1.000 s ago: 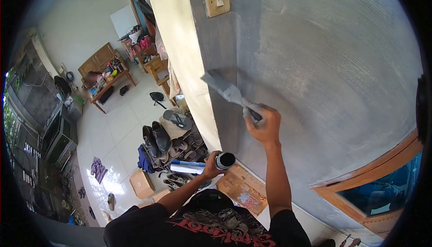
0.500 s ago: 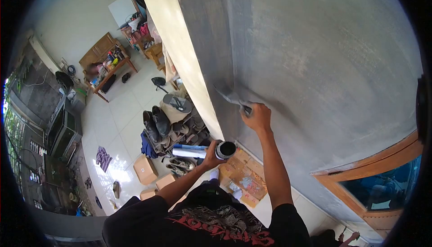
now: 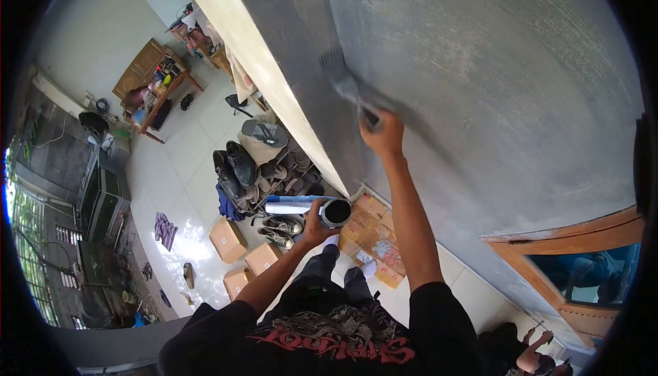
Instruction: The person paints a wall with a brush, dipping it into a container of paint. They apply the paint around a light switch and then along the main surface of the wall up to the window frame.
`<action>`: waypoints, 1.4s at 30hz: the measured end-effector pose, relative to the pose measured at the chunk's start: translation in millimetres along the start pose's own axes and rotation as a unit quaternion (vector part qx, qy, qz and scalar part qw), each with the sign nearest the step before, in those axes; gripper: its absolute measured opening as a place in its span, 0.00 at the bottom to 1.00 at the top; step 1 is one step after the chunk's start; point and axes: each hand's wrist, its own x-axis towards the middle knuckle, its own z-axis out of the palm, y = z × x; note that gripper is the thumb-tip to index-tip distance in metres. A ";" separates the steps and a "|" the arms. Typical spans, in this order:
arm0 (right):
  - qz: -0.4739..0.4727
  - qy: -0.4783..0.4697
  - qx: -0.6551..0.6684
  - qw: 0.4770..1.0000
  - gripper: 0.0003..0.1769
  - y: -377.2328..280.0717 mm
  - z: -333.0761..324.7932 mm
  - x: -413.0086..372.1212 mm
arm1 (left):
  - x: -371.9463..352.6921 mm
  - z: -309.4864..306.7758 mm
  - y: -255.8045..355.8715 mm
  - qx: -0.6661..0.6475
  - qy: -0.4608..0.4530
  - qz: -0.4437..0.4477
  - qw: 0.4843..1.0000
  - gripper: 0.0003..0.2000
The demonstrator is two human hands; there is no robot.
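My right hand (image 3: 383, 133) is wrapped around the handle of a flat paintbrush (image 3: 338, 78). The bristles lie against the dark grey wall (image 3: 473, 102), near the inside corner by the pale edge strip. Lower down, my left hand (image 3: 315, 225) grips a small open can (image 3: 335, 213) with dark paint inside. A white and blue thing (image 3: 288, 204) shows just left of that hand, partly behind its fingers.
Shoes (image 3: 234, 169) crowd a rack beside the corner. Flattened cardboard (image 3: 373, 239) covers the floor under the wall. Boxes (image 3: 228, 239) stand left of my feet. A wooden window frame (image 3: 548, 246) is at right. Another person (image 3: 524, 352) is at lower right; someone sits by a bench (image 3: 147, 67).
My right hand and the brush have moved up the wall, the bristles now higher along the corner. The can stays in my left hand. The view has shifted slightly.
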 end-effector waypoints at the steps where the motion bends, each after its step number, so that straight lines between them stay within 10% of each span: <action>1: 0.035 -0.048 -0.036 0.998 0.18 17.4 3.9 -27.7 | -0.7 -3.4 4.7 0.010 -0.004 -0.011 1.000 0.47; 5: 0.143 -0.207 -0.154 0.955 0.19 75.7 8.6 -122.1 | 2.8 -4.4 2.7 0.040 -0.014 -0.027 0.999 0.48; 11: 0.094 -0.177 -0.181 0.963 0.15 53.8 -3.1 -80.0 | 10.4 9.6 -7.8 -0.031 -0.005 0.007 0.999 0.45; 17: -0.112 0.129 -0.030 0.985 0.15 -82.6 -76.1 53.4 | 18.2 1.5 9.6 -0.025 0.011 0.033 0.999 0.43; 23: -0.190 0.236 0.079 0.950 0.16 -132.3 -95.7 104.2 | 23.3 -11.6 14.3 -0.069 0.016 -0.012 0.997 0.42; 29: -0.023 0.005 -0.086 0.996 0.15 -36.4 -28.8 23.4 | 25.0 -14.2 1.7 -0.070 0.024 0.015 0.997 0.43; 35: 0.074 -0.236 -0.261 0.933 0.16 57.2 -3.5 -73.8 | 17.4 -9.9 8.6 -0.035 0.014 -0.003 0.999 0.43; 42: -0.116 -0.036 -0.079 0.989 0.14 -82.4 -63.1 13.8 | 19.9 -1.7 17.1 -0.084 -0.002 -0.007 0.996 0.41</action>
